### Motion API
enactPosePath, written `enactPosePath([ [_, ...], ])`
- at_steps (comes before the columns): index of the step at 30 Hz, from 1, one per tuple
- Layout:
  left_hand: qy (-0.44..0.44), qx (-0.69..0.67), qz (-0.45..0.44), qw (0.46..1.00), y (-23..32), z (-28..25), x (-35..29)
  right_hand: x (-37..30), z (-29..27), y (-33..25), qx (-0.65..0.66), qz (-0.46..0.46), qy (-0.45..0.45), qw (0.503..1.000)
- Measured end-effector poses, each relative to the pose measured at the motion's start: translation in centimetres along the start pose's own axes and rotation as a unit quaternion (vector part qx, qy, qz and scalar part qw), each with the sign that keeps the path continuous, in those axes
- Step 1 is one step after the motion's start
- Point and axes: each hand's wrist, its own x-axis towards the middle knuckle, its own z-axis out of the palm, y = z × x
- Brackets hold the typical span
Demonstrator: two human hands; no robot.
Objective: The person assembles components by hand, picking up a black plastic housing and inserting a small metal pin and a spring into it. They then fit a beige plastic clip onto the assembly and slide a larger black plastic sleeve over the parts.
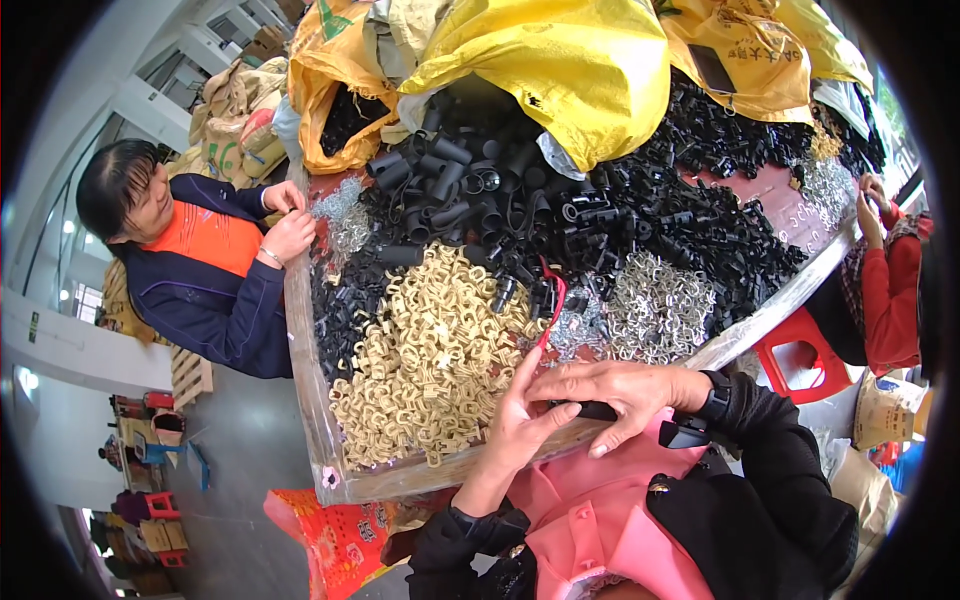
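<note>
At the near edge of the table, my left hand [515,425] and my right hand [625,388] meet around a black plastic part [597,410]. It shows between my thumbs and fingers; the rest of it is hidden. My left index finger points up toward a red strap [554,300], which lies over the parts just beyond. My right fingers bend across toward the left hand. Left of my hands is a large heap of cream-coloured hooked pieces [430,350]. Beyond my right hand lie a pile of silvery metal hooks [660,305] and small metal bits [575,325].
Black cylinders [450,170] and black clips [690,220] cover the table inside its wooden rim [310,400]. Yellow sacks [560,70] and a phone [712,68] are at the far side. Co-workers' hands [285,225] work at left and right. A red stool [800,355] stands at right.
</note>
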Motion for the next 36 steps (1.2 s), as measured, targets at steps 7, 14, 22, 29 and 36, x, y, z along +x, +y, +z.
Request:
enactPosePath([
  [7,-0.012,-0.078,-0.021,0.997,0.8,1.8,-0.7,-1.6,0.7,-0.3,0.080,-0.009,0.050,0.996],
  [14,-0.005,-0.102,-0.048,0.994,-0.5,2.6,-0.6,-3.1,1.6,-0.6,0.111,0.001,0.152,0.982],
  [22,-0.010,0.002,-0.085,0.996,-1.6,4.3,0.8,-5.9,0.2,-1.7,0.088,0.047,0.219,0.971],
  [29,0.090,0.369,-0.014,0.925,-0.5,0.4,4.3,-17.2,-3.8,-4.9,-0.225,0.184,0.025,0.956],
  [36,0.127,0.654,0.228,0.710,-2.0,-2.9,10.9,-15.3,-2.9,-4.4,-0.174,0.292,0.059,0.939],
])
